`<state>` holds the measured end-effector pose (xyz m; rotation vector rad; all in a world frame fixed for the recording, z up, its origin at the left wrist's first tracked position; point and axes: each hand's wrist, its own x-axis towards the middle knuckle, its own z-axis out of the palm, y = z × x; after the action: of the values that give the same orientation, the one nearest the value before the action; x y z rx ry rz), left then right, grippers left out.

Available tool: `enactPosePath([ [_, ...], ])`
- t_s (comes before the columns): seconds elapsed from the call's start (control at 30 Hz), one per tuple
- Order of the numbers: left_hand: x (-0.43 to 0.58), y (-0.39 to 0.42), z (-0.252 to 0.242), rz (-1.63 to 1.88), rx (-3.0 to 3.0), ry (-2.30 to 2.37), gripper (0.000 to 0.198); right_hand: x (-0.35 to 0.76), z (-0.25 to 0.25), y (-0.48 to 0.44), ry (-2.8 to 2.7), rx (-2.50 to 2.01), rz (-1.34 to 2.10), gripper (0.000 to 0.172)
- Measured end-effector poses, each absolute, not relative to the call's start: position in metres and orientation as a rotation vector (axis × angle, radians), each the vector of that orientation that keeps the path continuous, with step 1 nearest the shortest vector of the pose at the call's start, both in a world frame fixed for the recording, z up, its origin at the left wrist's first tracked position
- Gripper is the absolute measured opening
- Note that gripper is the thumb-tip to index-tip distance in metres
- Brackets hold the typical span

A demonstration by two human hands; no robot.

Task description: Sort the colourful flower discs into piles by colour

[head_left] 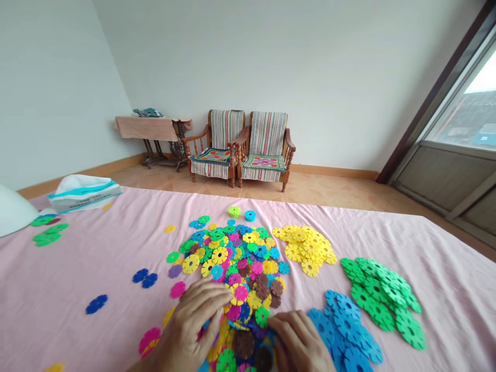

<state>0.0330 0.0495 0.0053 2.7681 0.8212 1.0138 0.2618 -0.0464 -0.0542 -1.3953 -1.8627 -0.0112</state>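
Note:
Many notched plastic discs in mixed colours lie in a heap [236, 253] on the pink cloth [127, 248]. At the heap's left side is my left hand [201, 315], its fingers bent over the discs; whether it pinches one is hard to make out. My right hand [296, 338] rests at the heap's lower right, fingers curled down and their tips hidden among the discs. Yellow discs [308, 245] form a pile beyond the right hand. Blue discs [346, 330] are heaped just right of that hand, and green discs [382, 294] lie farther right.
A tissue pack [85, 194] stands at the table's far left, beside a white rounded object [13, 212]. Loose dark blue discs [96, 304] and pink discs [149, 341] lie left of the heap. Two wooden armchairs [267, 134] stand beyond the table.

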Motion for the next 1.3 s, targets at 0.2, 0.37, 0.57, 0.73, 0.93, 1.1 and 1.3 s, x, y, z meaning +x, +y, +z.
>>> enactPosePath([
  [0.2, 0.035, 0.051, 0.004, 1.131, 2.676, 0.904, 0.028, 0.261, -0.026, -0.052, -1.923, -1.425, 0.133, 0.027],
  [0.37, 0.036, 0.064, 0.010, 1.180, 2.589, 1.045, 0.020, 0.259, -0.007, -0.055, -1.981, -1.465, 0.115, 0.020],
  [0.57, 0.039, 0.113, 0.020, 0.924, 2.642, 1.202, 0.023, 0.257, -0.002, -0.058, -1.965, -1.522, 0.082, 0.017],
  [0.73, 0.043, 0.135, 0.010, 0.699, 2.702, 1.276, 0.026, 0.256, -0.001, -0.058, -1.975, -1.528, 0.059, 0.016],
  [0.93, 0.047, 0.135, 0.023, 0.798, 2.675, 1.280, 0.024, 0.255, -0.004, -0.054, -1.970, -1.508, 0.020, 0.016],
  [1.1, 0.088, 0.136, 0.036, 0.782, 2.299, 1.146, 0.023, 0.254, -0.006, -0.053, -1.979, -1.499, -0.008, 0.014],
  [1.3, 0.182, 0.136, 0.020, 0.646, 2.179, 0.956, 0.009, 0.254, -0.010, -0.051, -1.976, -1.482, -0.062, 0.013],
])
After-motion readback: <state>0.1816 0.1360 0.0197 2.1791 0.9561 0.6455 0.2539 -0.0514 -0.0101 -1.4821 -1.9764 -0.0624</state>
